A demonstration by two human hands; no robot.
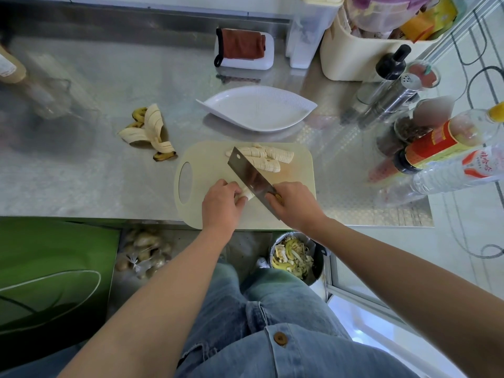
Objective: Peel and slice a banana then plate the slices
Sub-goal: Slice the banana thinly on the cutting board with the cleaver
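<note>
A cream cutting board (207, 159) lies at the counter's front edge. Two rows of banana slices (268, 158) lie on its far part. My left hand (222, 204) holds the short remaining banana piece (246, 195) on the board, fingers curled round it. My right hand (296, 205) grips the handle of a cleaver (249, 175), whose blade lies diagonally across the board, right beside the piece. A white leaf-shaped plate (256, 109) stands behind the board with nothing on it. The banana peel (150, 130) lies on the counter to the left.
Bottles, shakers and jars (425, 126) crowd the right side of the steel counter. A cream basket (362, 50) and a white dish with a rust cloth (244, 49) stand at the back. Below the counter are a waste bin (296, 257) and a green bag (51, 271).
</note>
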